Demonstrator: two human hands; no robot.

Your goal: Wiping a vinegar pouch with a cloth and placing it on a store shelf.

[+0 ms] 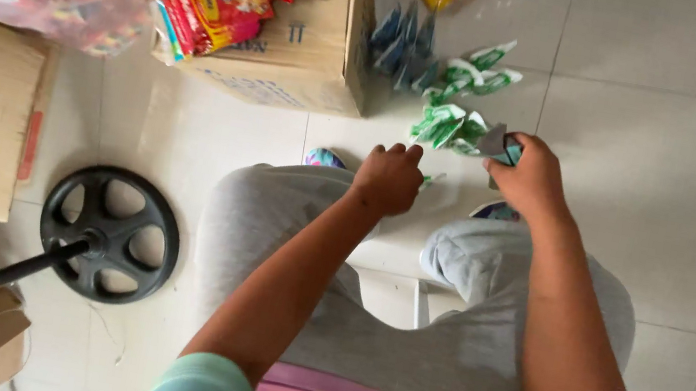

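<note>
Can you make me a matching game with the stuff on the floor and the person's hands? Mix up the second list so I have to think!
Things:
1. right hand
2. left hand
3. cardboard box
4. black wheel-shaped base

Descriptions:
A. filled with red snack packets
B. lies on the tiles with a dark pole attached
C. grips a small dark sachet
D. a loose fist holding nothing, above the knee

Pairs: 1-C, 2-D, 3-A, 4-B
</note>
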